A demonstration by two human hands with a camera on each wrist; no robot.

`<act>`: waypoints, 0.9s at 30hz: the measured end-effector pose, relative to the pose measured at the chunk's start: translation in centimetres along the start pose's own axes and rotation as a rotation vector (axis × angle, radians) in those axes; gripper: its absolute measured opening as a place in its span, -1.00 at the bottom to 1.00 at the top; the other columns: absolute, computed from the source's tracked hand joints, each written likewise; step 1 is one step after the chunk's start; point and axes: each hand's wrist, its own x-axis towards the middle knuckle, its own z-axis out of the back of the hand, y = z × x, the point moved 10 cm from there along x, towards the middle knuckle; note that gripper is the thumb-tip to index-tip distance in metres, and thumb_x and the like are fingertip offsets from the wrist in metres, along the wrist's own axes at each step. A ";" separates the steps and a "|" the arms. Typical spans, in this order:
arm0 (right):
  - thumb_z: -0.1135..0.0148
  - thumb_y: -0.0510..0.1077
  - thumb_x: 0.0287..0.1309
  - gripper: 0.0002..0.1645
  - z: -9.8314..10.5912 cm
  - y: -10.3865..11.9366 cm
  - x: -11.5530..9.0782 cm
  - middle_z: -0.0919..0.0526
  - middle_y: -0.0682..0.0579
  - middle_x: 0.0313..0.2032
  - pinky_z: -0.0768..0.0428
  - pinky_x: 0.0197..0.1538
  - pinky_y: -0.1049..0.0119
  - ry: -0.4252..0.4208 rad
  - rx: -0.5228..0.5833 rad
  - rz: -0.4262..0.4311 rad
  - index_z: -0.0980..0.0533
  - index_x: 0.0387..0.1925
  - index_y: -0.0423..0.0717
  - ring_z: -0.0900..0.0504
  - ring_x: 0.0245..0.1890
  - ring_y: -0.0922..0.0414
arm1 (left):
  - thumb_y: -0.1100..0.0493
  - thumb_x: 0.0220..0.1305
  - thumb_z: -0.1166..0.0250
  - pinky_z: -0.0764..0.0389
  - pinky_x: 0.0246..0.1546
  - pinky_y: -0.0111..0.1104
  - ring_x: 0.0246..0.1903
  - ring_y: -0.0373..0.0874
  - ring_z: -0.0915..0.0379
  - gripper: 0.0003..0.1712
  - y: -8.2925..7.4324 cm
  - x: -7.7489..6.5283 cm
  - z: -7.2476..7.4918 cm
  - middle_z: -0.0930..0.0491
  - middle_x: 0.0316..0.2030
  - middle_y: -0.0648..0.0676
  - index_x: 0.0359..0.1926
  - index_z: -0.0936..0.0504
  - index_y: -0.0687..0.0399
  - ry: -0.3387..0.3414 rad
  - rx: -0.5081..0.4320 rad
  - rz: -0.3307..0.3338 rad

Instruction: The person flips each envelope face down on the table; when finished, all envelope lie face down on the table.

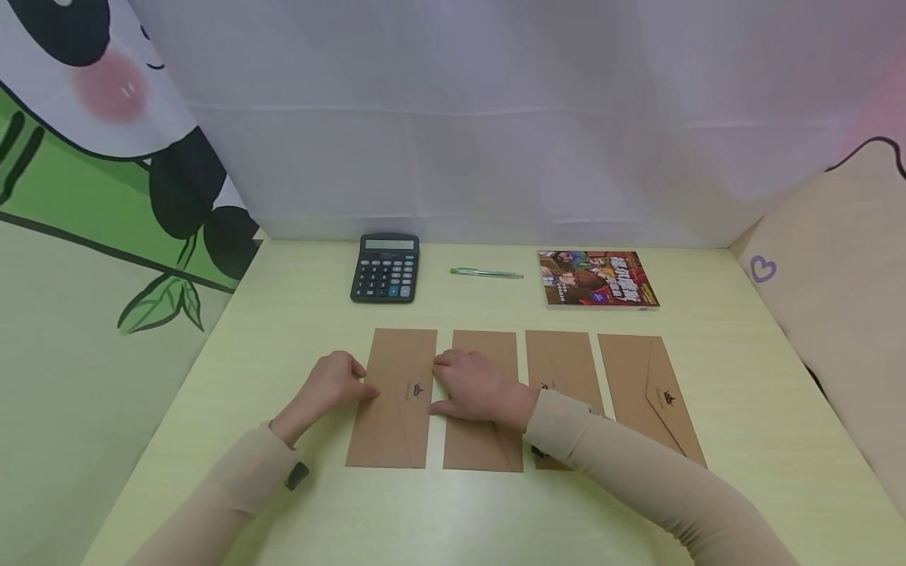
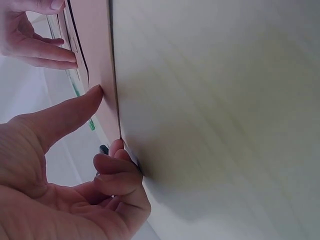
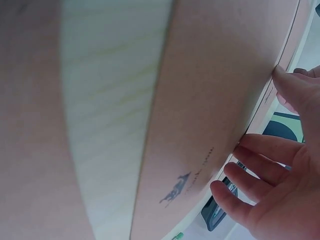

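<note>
Four brown paper envelopes lie side by side. At the left edge of the leftmost envelope [image 1: 392,397] is my left hand [image 1: 331,389], its thumb [image 2: 92,97] on the top face and its other fingers curled at the edge. My right hand [image 1: 481,389] reaches across the second envelope [image 1: 470,452] and touches the right edge of the leftmost one with thumb and fingertips [image 3: 240,150] spread apart. Beyond them are the third envelope [image 1: 562,358] and the rightmost envelope [image 1: 633,385]. My right forearm partly covers the third.
Behind the envelopes, a black calculator [image 1: 385,269], a green pen [image 1: 487,273] and a colourful book [image 1: 598,279] lie on the pale table [image 1: 439,519]. A white cloth [image 1: 481,141] hangs along the back, with printed panels at both sides.
</note>
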 end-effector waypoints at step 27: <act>-0.26 0.36 0.05 -0.20 0.0 -0.1 0.1 -0.53 -0.01 0.07 -0.43 0.11 0.17 -0.013 0.019 -0.005 -0.52 0.10 -0.16 -0.49 0.01 0.08 | 0.29 0.00 -0.41 -0.54 -0.47 -0.34 -0.48 -0.13 -0.52 -0.77 0.6 0.2 0.9 -0.61 -0.47 0.07 -0.26 -0.65 0.30 0.045 -0.140 0.040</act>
